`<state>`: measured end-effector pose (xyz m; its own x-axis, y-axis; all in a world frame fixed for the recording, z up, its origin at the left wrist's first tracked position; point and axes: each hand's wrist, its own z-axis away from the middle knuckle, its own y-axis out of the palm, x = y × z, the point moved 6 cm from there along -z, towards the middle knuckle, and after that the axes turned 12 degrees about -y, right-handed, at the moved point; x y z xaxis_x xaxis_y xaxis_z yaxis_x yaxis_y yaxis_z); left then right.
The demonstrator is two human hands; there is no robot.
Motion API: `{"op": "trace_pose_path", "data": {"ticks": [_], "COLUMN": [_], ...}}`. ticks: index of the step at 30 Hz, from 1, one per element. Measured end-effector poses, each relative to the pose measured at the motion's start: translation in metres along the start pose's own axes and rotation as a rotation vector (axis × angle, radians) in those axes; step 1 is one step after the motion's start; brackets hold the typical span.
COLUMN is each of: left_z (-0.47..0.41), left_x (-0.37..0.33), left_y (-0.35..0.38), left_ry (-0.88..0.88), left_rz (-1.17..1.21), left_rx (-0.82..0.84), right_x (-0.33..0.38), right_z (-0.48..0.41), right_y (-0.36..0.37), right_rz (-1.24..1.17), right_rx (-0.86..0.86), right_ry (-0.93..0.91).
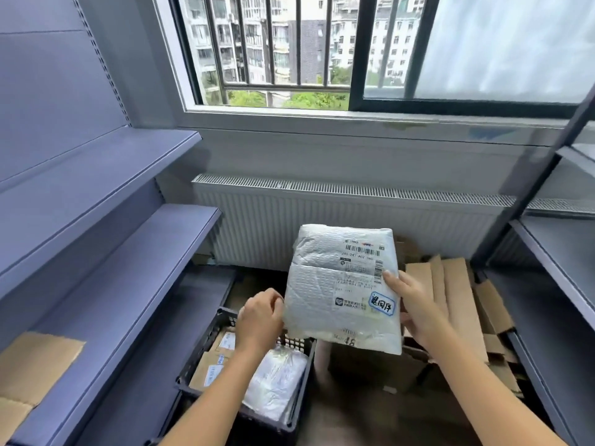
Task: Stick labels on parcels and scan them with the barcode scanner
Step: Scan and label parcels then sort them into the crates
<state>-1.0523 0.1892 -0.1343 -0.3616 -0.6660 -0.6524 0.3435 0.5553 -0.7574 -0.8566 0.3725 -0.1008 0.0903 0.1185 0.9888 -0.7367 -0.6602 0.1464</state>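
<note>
I hold the parcel upright, long axis vertical, label facing me. Left hand pinches its left edge; right hand grips the right edge.

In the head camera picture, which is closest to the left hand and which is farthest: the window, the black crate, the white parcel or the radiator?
From the left hand:
1. white parcel, gripped at its left edge.
2. black crate, just below the hand.
3. radiator, behind, against the wall.
4. window, up above the radiator, farthest.
</note>
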Motion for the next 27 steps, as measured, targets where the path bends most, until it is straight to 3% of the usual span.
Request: {"op": "trace_pose_path", "data": {"ticks": [7,14,20,23,27], "left_z": [-0.062,-0.096,-0.063,-0.038,-0.026], "left_x": [0.052,0.085,0.094,0.104,0.119], "left_y": [-0.004,-0.017,-0.034,-0.037,-0.032], "left_ry": [-0.222,-0.52,-0.797,-0.933,-1.043], "left_rz": [-0.003,0.022,0.129,0.22,0.558], "left_rx": [-0.145,-0.352,-0.531,-0.537,-0.432], "right_x": [-0.04,-0.064,-0.087,-0.1,-0.118], "right_z": [-0.114,-0.223,-0.248,-0.238,-0.218], "right_y": [0.037,0.113,0.196,0.231,0.267], "right_rz": [0.054,0.114,0.114,0.126,0.168], "right_rx": [0.176,0.521,0.828,0.957,1.089], "right_ry": [0.1,0.12,0.23,0.257,0.285]}}
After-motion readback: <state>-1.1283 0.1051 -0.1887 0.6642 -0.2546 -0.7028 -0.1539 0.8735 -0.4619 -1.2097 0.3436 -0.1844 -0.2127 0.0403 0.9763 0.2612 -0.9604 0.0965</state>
